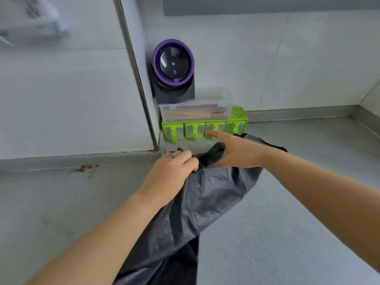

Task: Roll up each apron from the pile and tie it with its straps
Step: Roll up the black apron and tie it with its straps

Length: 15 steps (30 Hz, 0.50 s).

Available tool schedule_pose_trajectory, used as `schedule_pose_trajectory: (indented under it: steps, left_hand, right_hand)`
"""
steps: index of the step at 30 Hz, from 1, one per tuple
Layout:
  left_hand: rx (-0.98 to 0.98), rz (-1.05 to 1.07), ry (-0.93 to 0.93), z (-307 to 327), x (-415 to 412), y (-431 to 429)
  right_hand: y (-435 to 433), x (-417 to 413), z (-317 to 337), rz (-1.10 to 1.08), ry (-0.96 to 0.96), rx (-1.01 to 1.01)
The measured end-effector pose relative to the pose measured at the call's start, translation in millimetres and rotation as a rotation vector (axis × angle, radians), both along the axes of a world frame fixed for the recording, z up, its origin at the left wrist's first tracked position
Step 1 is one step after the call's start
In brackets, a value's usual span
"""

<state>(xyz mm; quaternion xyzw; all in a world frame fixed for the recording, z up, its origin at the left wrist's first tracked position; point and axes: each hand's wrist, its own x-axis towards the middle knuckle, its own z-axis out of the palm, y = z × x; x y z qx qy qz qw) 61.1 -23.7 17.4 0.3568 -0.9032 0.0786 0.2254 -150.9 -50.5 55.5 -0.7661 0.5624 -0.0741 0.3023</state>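
Note:
A dark grey apron lies stretched over the grey counter, running from the bottom of the view up toward the back corner. Its far end is bunched into a dark fold. My left hand grips the cloth at that far end, fingers curled into it. My right hand hovers just above and to the right of the bunched end, fingers straight and pointing left, holding nothing. No strap is plainly visible.
A green row of seasoning boxes stands against the back wall just beyond my hands, with a clear lidded box of sticks on top. A purple-rimmed round device sits behind it. A metal post rises at left.

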Motion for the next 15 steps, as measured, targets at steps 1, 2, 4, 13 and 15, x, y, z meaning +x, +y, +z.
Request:
schedule_pose_trajectory:
  steps: [1, 2, 4, 13, 15]
  left_hand:
    - [-0.070, -0.049, -0.053, 12, 4, 0]
    - [-0.111, -0.079, -0.112, 24, 8, 1]
    - [-0.087, -0.067, -0.107, 47, 15, 1]
    - [0.191, 0.432, -0.205, 123, 63, 16]
    - [0.072, 0.364, -0.284, 126, 59, 32]
  right_hand:
    - [-1, 5, 10, 0.050, 0.050, 0.030]
    - [-3, 10, 17, 0.088, 0.092, 0.053]
    - [-6, 18, 26, 0.138, 0.148, 0.004]
    - [23, 45, 62, -0.185, -0.298, -0.616]
    - [39, 40, 61, -0.107, -0.374, -0.716]
